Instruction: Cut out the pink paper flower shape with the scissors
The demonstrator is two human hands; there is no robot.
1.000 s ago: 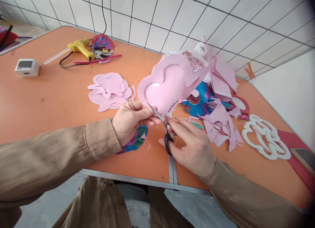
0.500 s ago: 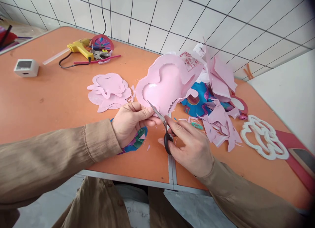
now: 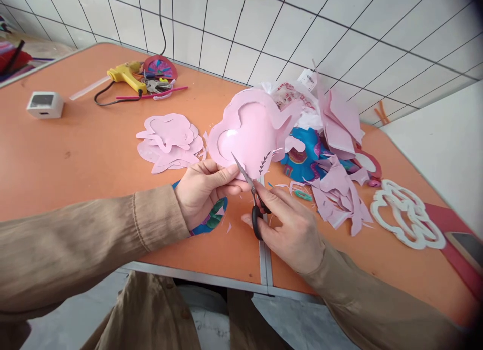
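Observation:
My left hand [image 3: 209,189] pinches the lower left edge of a shiny pink balloon-like sheet [image 3: 252,133], with a small dark leaf mark near its bottom. A partly cut pink strip curls around its upper and right sides. My right hand [image 3: 289,221] is closed around the black handles of small scissors [image 3: 255,216]. Their silver blades point up and left over the lower edge of the pink piece, close to my left thumb. Beneath my left hand, partly hidden, lies a blue patterned piece [image 3: 215,216] on the table.
A stack of pink cut-outs [image 3: 169,138] lies left of centre. Behind it are a yellow glue gun [image 3: 128,75] and keys [image 3: 156,84]. A white box [image 3: 45,105] stands far left. Pink scraps [image 3: 337,194], a blue foil piece [image 3: 302,161] and white cloud-shaped frames [image 3: 407,214] occupy the right.
The loose pink strip at the upper right hangs a little lower and shows differently. The scissor blades have shifted slightly on the pink piece; the view has moved a little. Both grips stay the same.

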